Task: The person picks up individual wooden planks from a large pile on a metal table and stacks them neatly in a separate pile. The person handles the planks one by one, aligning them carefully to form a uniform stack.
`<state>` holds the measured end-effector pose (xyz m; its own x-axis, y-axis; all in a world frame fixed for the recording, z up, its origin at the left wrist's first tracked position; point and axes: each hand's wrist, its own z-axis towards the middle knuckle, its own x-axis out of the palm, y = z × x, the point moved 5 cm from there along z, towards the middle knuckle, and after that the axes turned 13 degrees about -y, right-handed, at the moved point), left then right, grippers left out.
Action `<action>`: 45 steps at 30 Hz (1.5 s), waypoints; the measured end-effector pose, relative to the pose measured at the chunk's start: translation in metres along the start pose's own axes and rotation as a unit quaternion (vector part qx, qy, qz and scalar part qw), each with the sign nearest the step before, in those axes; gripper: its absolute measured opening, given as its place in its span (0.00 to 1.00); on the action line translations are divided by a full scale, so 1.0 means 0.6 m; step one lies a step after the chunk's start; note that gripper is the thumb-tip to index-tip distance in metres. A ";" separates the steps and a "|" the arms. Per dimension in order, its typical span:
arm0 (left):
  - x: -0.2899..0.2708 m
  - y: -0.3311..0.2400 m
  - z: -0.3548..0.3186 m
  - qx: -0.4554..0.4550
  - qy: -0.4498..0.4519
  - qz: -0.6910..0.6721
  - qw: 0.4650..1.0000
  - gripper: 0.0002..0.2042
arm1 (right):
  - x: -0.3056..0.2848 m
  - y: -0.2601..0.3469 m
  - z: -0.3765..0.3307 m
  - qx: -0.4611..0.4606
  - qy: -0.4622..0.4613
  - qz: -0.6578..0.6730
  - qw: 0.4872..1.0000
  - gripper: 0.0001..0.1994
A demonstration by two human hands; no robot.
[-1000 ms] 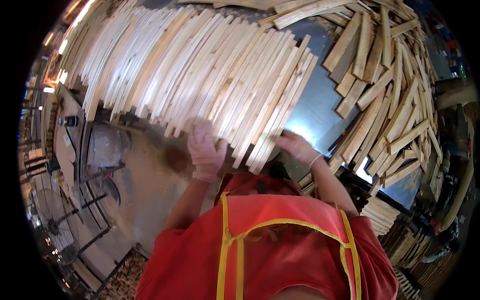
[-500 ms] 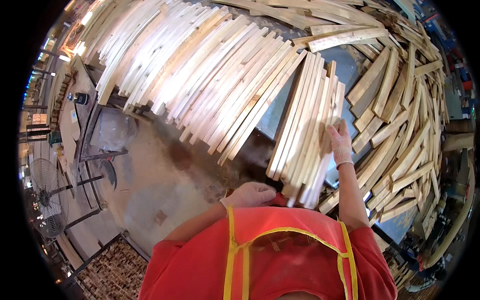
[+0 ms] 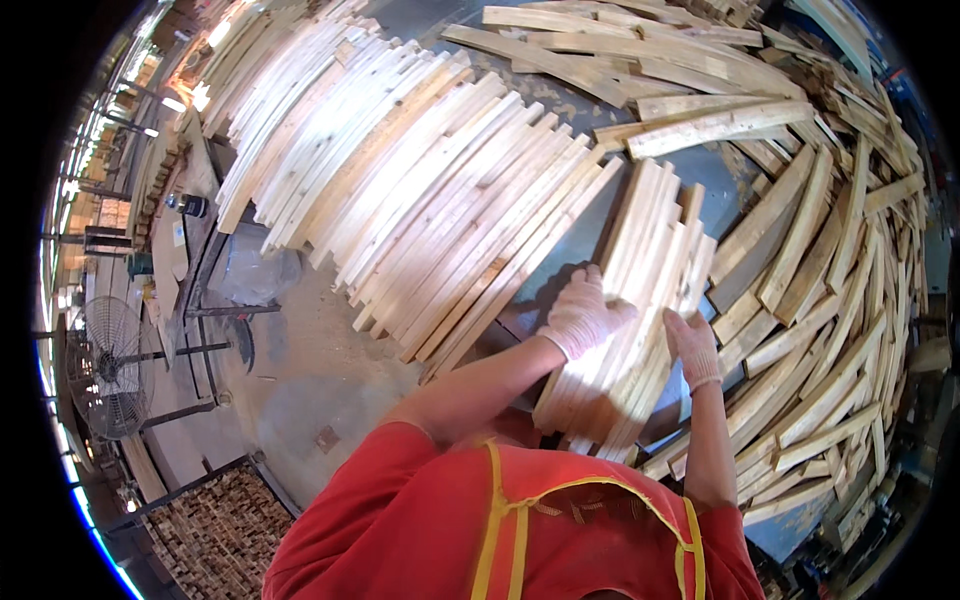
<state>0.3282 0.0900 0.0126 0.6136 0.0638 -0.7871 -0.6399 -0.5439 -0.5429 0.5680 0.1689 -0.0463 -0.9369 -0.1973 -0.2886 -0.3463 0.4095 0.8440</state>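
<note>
A bundle of pale wooden strips (image 3: 640, 280) lies in front of me, side by side, with uneven ends. My left hand (image 3: 583, 318), in a whitish knit glove, grips the bundle's left side with the thumb over the top strips. On the opposite edge, my gloved right hand (image 3: 692, 348) is closed against the outer strips, its fingertips partly hidden. Between them the two hands clasp the bundle. Just left of it, a long row of similar wooden strips (image 3: 430, 190) is laid out.
A loose heap of wooden boards (image 3: 790, 250) covers the right side of the blue-grey table (image 3: 570, 225). At left stand a wire fan (image 3: 108, 368) and a clear plastic bag (image 3: 258, 268). A crate of small wood blocks (image 3: 215, 530) sits at lower left.
My left hand has risen from near my waist onto the bundle's left side. My right hand has slid nearer along the right edge. The view has shifted slightly.
</note>
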 end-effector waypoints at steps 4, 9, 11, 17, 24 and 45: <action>-0.079 -0.069 -0.020 0.025 -0.045 -0.091 0.994 0.52 | -0.031 0.087 -0.040 -0.043 -0.050 0.089 0.994 0.26; -0.336 -0.201 -0.052 0.273 -0.307 -0.208 0.888 0.48 | -0.071 0.376 -0.125 -0.267 -0.126 0.109 0.949 0.29; -0.427 -0.217 -0.069 0.365 -0.408 -0.198 0.813 0.48 | -0.055 0.453 -0.148 -0.343 -0.075 0.259 0.900 0.33; -0.505 -0.064 -0.037 0.457 -0.514 -0.219 0.692 0.46 | 0.063 0.451 -0.164 -0.599 -0.215 0.037 0.771 0.26; -0.408 0.381 0.131 0.288 -0.173 0.443 0.831 0.41 | 0.453 0.180 -0.155 -0.485 -0.053 -0.499 0.716 0.30; -0.565 0.508 0.071 0.172 -0.248 0.191 0.934 0.30 | 0.755 0.356 -0.230 -0.041 0.195 -0.272 0.942 0.40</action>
<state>-0.0946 -0.0616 0.1013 0.0735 0.3464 -0.9352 -0.9313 -0.3116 -0.1886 0.0766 0.0438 0.0655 -0.5277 -0.6763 -0.5139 -0.7500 0.0870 0.6557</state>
